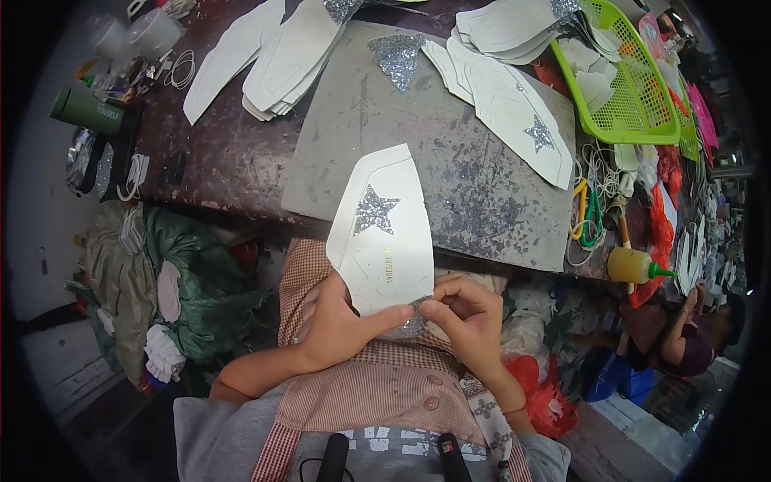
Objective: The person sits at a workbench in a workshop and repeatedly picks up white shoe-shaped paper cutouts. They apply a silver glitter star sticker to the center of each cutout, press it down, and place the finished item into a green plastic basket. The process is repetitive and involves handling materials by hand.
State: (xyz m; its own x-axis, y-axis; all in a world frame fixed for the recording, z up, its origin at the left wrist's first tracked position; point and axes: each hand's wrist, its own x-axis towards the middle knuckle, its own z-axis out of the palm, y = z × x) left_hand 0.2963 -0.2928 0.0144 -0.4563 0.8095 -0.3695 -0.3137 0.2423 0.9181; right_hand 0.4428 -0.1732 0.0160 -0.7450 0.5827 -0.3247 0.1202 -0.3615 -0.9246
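In front of my apron I hold up a white shoe upper piece point(411, 209), with a silver glitter star on its face and stitched or marked lines along its left side. My left hand point(341, 325) grips its lower left edge, the thumb lying across the front. A silver glitter patch point(412, 326) sits at the piece's lower end, beneath both thumbs. My right hand point(468, 317) pinches the lower right corner at this patch, fingers curled behind. Whether the patch is fully stuck down I cannot tell.
A grey board point(337, 128) lies on the dark table, with a glitter triangle point(398, 61) and white uppers point(514, 112) on it. Right: green basket point(580, 116), scissors point(593, 221), yellow glue bottle point(630, 265). Left: white stack point(293, 68), green bottle point(87, 111). Another person point(695, 337) sits far right.
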